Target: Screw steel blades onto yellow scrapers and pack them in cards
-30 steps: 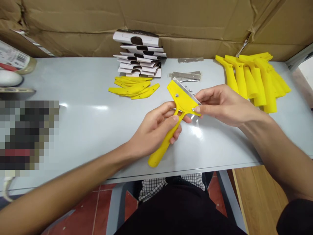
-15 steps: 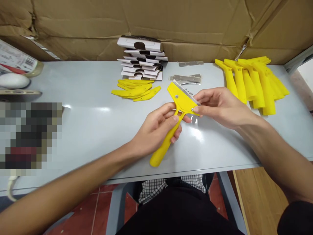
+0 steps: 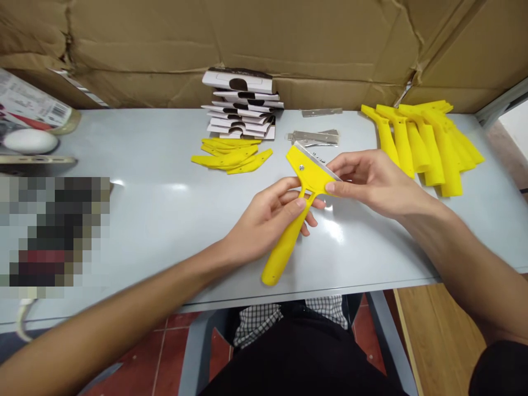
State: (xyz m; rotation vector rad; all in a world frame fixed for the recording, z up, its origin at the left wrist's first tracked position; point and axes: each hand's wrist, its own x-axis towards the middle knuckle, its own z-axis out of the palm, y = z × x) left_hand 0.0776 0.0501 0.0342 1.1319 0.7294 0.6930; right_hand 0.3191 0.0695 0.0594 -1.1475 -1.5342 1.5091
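A yellow scraper [image 3: 287,242] with a metal blade along its wide head is held above the table's front half, its handle slanting down to the left. My left hand [image 3: 274,214] closes around the neck of the handle, thumb on top. My right hand [image 3: 367,181] pinches the right corner of the head, and its thumb covers the screw there. Another screw [image 3: 301,168] shows at the head's left side. Just beyond the blade lie several small loose screws [image 3: 318,157] and a small pile of metal blades [image 3: 315,137].
Yellow flat pieces [image 3: 231,157] lie before a stack of folded white-and-black cards [image 3: 243,107]. Several yellow scraper handles [image 3: 433,148] are piled at the right. A single blade [image 3: 322,112] lies farther back. At left are a bottle [image 3: 41,104] and a white mouse [image 3: 31,141]. Cardboard [image 3: 289,38] stands behind.
The scraper has shifted slightly to the right and toward me in view. My right thumb now covers the right screw, which showed before. Both hands keep hold.
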